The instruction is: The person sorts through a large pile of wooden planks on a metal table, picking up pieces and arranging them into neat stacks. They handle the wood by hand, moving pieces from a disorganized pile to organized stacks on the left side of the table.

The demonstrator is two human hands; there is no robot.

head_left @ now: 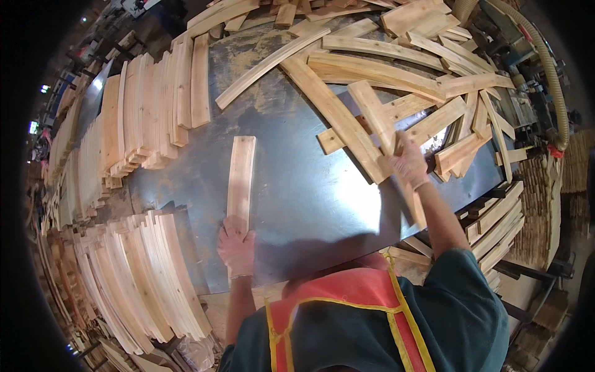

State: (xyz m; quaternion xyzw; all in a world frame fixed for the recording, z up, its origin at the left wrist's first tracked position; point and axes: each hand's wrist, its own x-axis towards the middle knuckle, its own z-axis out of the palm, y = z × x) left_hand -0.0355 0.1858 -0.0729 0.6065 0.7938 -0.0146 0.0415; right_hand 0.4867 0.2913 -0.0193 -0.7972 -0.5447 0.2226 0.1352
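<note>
My left hand (235, 251) is closed around the near end of a short pale wooden board (241, 173) that points away from me on the dark metal tabletop (297, 204). Further right, my right hand (409, 161) grips a second wooden board (370, 108) near its middle. This one slants from the pile down toward the table's near edge, its far end overlapping other boards. Beside my right hand, a long plank (338, 118) runs diagonally across the table. My palms hide parts of both held boards.
Loose boards (378, 71) lie crisscrossed over the table's far right. Boards stand in a tight row (142, 111) at the left, with another stack (145, 279) nearer me. A ribbed hose (548, 74) hangs at the right, above stacked lumber (536, 211).
</note>
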